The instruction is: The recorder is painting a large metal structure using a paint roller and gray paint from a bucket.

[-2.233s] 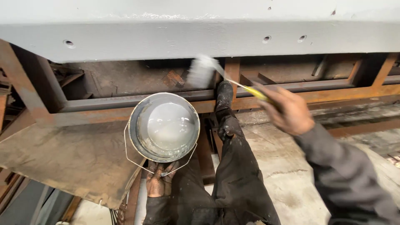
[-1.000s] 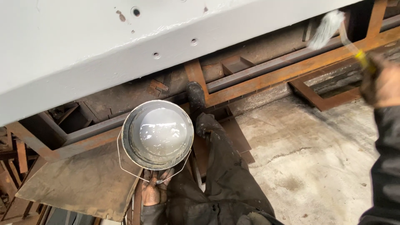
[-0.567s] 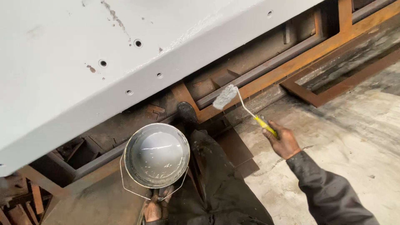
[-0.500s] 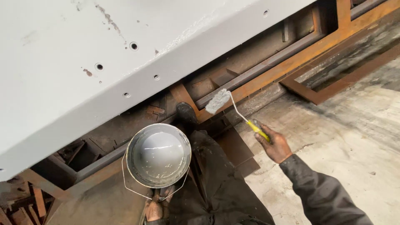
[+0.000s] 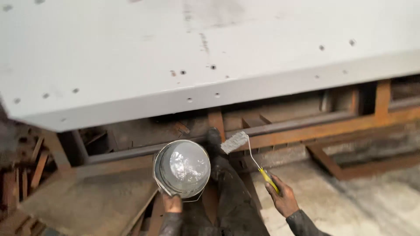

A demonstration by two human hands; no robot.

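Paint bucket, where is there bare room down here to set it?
Bare patches: the concrete floor right of the right hand, bordered by the rusty frame, and the flat rusty plate left of the bucket. Crowded: the scrap pile at far left.

Both dark-sleeved arms reach forward low in view, the left hand [image 5: 172,203] clenched palm-up, the right hand [image 5: 283,200] closed in a tight grip, wrist raised.
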